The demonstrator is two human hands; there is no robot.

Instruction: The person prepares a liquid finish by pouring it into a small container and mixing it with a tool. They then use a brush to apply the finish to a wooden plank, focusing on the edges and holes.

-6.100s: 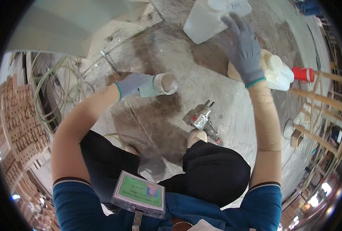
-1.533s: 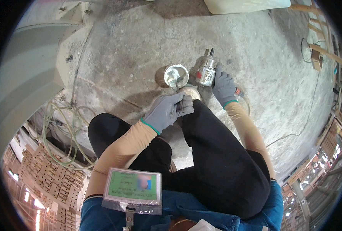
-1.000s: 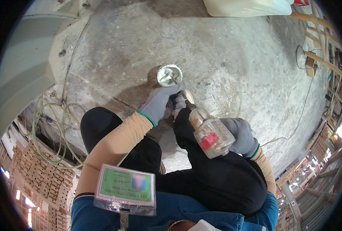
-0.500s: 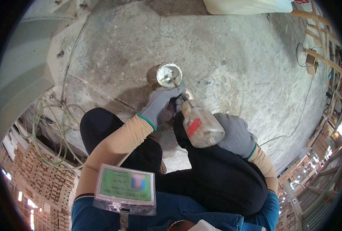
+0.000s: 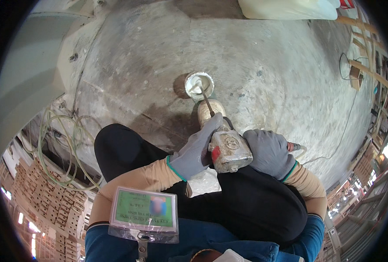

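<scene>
My gloved right hand (image 5: 268,153) is closed round the grip of a worn grey power drill (image 5: 232,150) with a red patch on its side. My gloved left hand (image 5: 194,153) holds the drill's front end, its thumb along the top; its fingertips are mostly hidden beneath. From the drill a thin metal mixing rod (image 5: 207,102) slants forward into a small white tub (image 5: 210,90). Thick white paste (image 5: 195,85) lies in the tub, round the rod's end. The tub stands on the floor just beyond a pale, stained shoe (image 5: 210,109).
Stained concrete floor (image 5: 150,65) spreads around the tub. A coiled pale hose (image 5: 41,150) lies at the left beside a grey metal structure (image 5: 27,65). At the far right stand a large whitish container (image 5: 288,9) and wooden bars (image 5: 373,76). A thin cord (image 5: 340,139) crosses the right side.
My left hand has drawn back from near the tub to the drill's front, uncovering the rod. The drill has turned, its top now showing. The tub appears slightly further right in view.
</scene>
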